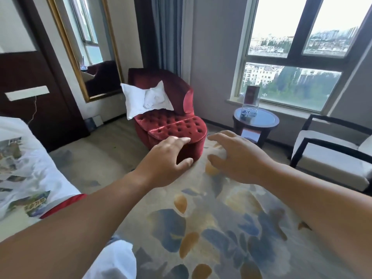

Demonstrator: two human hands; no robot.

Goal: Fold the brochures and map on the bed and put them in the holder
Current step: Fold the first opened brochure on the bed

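Observation:
Printed brochures and a map (22, 174) lie spread on the white bed (50, 178) at the left edge, with a red sheet (64, 204) at the bed's near corner. A clear holder (250, 106) with a dark red card stands on the round table (267, 122) by the window. My left hand (167, 160) and my right hand (239, 156) are both stretched out in the air over the carpet, fingers relaxed and loosely curved, holding nothing. Neither hand touches the papers or the holder.
A red tufted chair (177, 125) with a white pillow (145, 99) stands ahead. A dark-framed armchair (332, 152) sits at the right under the window. A gold-framed mirror (88, 47) leans on the wall. Patterned carpet (211, 228) covers the floor.

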